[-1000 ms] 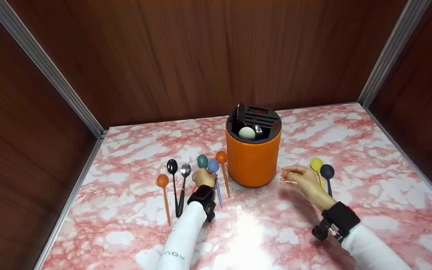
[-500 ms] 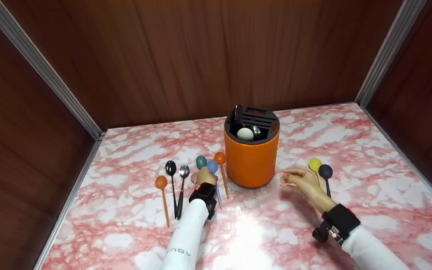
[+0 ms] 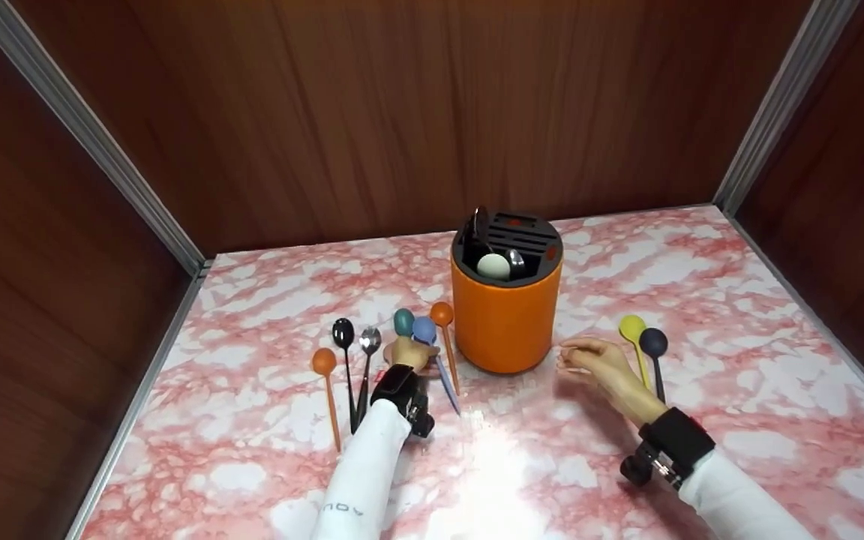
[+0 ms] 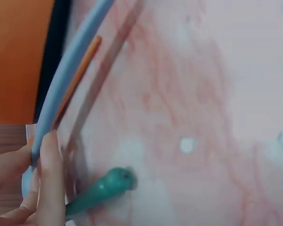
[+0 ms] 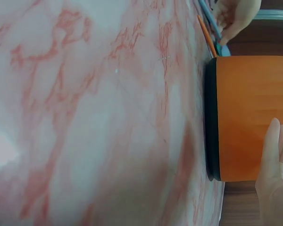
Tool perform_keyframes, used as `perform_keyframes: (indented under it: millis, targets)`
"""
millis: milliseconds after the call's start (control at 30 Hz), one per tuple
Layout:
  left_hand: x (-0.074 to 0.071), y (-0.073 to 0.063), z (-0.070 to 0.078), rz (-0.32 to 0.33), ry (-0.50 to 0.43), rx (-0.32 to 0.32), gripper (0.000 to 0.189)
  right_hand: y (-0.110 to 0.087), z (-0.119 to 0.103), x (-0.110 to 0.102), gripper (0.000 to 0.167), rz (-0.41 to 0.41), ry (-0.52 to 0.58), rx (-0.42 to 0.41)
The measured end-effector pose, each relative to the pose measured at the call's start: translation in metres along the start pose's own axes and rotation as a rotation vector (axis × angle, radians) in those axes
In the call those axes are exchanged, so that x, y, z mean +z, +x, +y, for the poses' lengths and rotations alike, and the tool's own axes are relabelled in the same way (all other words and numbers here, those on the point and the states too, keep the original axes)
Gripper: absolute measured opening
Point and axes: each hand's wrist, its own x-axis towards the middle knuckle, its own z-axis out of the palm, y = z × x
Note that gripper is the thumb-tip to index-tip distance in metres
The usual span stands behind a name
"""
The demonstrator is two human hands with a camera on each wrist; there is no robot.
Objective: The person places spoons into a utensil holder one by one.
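My left hand (image 3: 411,354) pinches a light blue spoon (image 3: 424,330) between thumb and fingers, just below its bowl. In the left wrist view the blue spoon's handle (image 4: 68,66) slants above the table and casts a shadow. A teal spoon (image 3: 403,322) lies under that hand, partly covered by it. Close by on the right, an orange spoon (image 3: 442,313) lies beside the orange utensil holder (image 3: 507,322). My right hand (image 3: 603,367) hovers to the right of the holder, fingers relaxed and holding nothing.
Left of my left hand lie a silver-bowled spoon (image 3: 370,341), a black spoon (image 3: 343,333) and another orange spoon (image 3: 324,361). A yellow spoon (image 3: 632,329) and a dark spoon (image 3: 653,343) lie beyond my right hand. Several utensils stand in the holder. Wooden panels (image 3: 372,127) enclose the marbled table.
The light blue spoon's handle end has swung to the right, and my left hand now grips the spoon. The right hand has hardly moved.
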Motion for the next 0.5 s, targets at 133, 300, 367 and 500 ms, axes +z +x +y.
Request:
perform_keyframes:
  millis: [133,300,367,500]
  targets:
    - [-0.001,0.000,-0.005,-0.044,-0.129,-0.021,0.019,0.001,0.001,0.004,0.018,-0.013,0.026,0.007]
    - [-0.002,-0.016,0.003,-0.056,-0.227,-0.025,0.019,0.001,0.004,0.008,0.016,-0.036,0.043,0.033]
    - [-0.005,-0.041,0.023,-0.063,-0.271,-0.027,0.018,0.001,0.005,0.010,0.015,-0.051,0.053,0.042]
    - [-0.013,-0.108,0.082,-0.054,-0.307,-0.051,0.017,0.002,0.006,0.014,0.014,-0.094,0.065,0.056]
